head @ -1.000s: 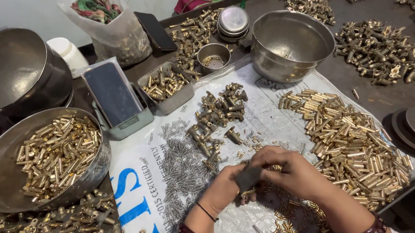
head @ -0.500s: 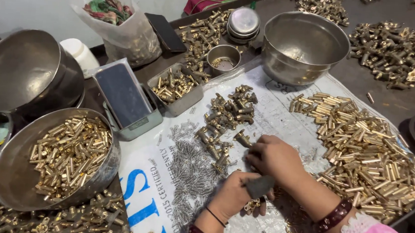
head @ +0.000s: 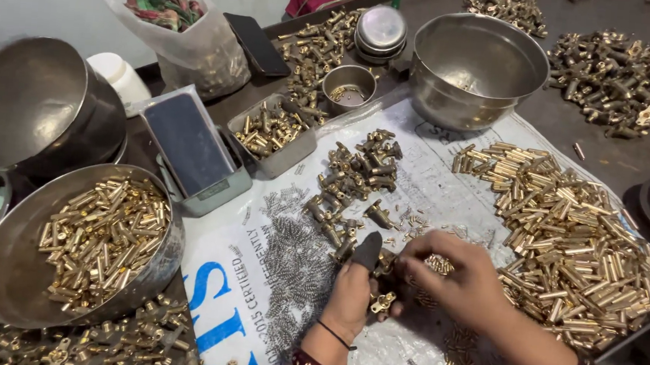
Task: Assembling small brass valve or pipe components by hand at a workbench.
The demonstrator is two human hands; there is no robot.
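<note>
Head view shows both hands meeting over the white sack spread on the bench [head: 573,124], near its front edge. Left hand [head: 351,299], a dark cot on its thumb, is closed around a small brass fitting [head: 382,302] that sticks out of the fist toward the right; right hand [head: 459,279] has its fingertips pinched narrow against that same fitting, and whatever small piece they carry is hidden under the fingers. To my eye the step in hand is joining a small part to the fitting, and it would go best with the left hand kept steady as a clamp, the right bringing its piece in straight along the fitting's bore rather than at a slant, and both hands low over the sack [head: 446,191] so a dropped piece lands among its kind. Springs [head: 292,272] lie just left of the left hand, a cluster of fittings [head: 356,177] toward the middle of the sack, and brass tubes [head: 573,238] heaped at the right edge, all within reach. As for the held fitting, its long axis seems to run roughly left to right across the bench, tilted a little toward the front edge, with the flanged end pointing down and right; the other end is buried in the palm, so the exact lie cannot be told
</note>
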